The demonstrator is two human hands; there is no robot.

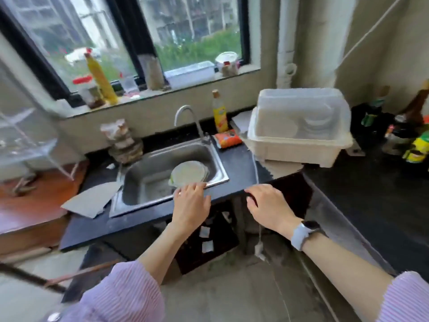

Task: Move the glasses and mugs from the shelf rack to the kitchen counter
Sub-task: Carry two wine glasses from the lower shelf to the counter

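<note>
The black kitchen counter [236,163] runs across the middle of the view, with a steel sink [148,166] set in it. My left hand [191,203] hovers over the counter's front edge at the sink's near right corner, fingers spread and empty. My right hand [269,205] hangs just right of it, past the counter's edge, fingers loosely curled and holding nothing; a watch sits on that wrist. A clear shelf rack [25,138] shows blurred at the far left. I see no glasses or mugs clearly; the frame is motion-blurred.
A pale round plate [189,174] lies in the sink under the tap [188,119]. A covered dish drainer [299,131], a yellow bottle [219,115] and an orange packet [227,138] stand on the counter. Bottles [415,133] crowd the right corner. Cardboard [92,201] lies left of the sink.
</note>
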